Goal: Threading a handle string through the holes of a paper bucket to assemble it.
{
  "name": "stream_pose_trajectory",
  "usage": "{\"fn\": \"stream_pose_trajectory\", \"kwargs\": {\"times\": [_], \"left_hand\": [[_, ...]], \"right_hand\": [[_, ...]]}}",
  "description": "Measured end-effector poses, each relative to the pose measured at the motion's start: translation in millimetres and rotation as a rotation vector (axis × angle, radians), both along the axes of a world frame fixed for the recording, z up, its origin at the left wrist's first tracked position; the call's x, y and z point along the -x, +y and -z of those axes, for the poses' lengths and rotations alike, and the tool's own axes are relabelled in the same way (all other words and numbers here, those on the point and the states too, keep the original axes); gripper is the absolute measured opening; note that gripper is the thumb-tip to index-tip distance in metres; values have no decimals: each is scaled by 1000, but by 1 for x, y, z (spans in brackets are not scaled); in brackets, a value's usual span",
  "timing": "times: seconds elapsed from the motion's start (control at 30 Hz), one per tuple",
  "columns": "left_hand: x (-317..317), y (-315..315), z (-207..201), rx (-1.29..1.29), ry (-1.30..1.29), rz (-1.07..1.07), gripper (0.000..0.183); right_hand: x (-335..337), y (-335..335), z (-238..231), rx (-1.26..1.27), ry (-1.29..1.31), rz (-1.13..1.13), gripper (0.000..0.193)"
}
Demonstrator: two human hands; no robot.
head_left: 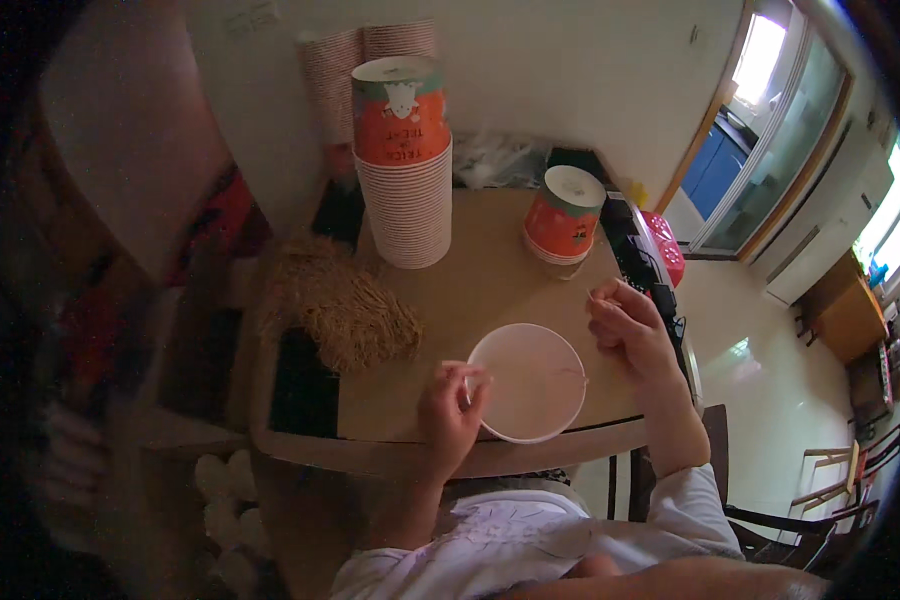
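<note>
A round white paper bucket (526, 385) stands near the table's front edge, its open mouth facing up. My left hand (453, 405) is closed at its left rim, thumb and fingers pinching the edge. A thin strand of string (570, 372) shows at the right rim. To the right of the bucket and apart from it, my right hand (625, 325) is raised with its fingertips pinched together. Anything between those fingertips is too small to make out. Left of the bucket lies a loose bundle of tan strings (355, 315).
A tall stack of upside-down orange paper buckets (405, 205) stands at the back left, with more stacks (330, 85) behind. A shorter stack (567, 220) sits at the back right. Clear plastic wrapping (500, 160) lies by the wall. Dark objects line the table's right edge.
</note>
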State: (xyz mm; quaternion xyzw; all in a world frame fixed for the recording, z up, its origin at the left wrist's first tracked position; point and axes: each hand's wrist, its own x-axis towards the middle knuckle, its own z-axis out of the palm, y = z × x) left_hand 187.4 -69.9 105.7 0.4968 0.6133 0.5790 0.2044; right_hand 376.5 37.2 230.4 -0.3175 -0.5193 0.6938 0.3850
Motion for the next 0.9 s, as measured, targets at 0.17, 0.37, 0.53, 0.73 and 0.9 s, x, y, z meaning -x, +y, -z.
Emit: {"fn": "stream_pose_trajectory", "kwargs": {"times": [0.17,0.37,0.53,0.73,0.9], "left_hand": [[13,23,26,38,154,-73,16],[19,59,21,76,242,51,14],[19,84,2,116,354,255,21],[1,72,-63,-91,-145,476,25],[-3,69,-69,-222,-392,577,24]], "right_hand": [[-6,7,5,-76,-35,-25,10],[-21,-12,-35,-32,192,-18,10],[-18,-5,-25,-152,164,-130,12],[0,9,10,63,42,-197,12],[16,5,18,72,-65,-169,13]]}}
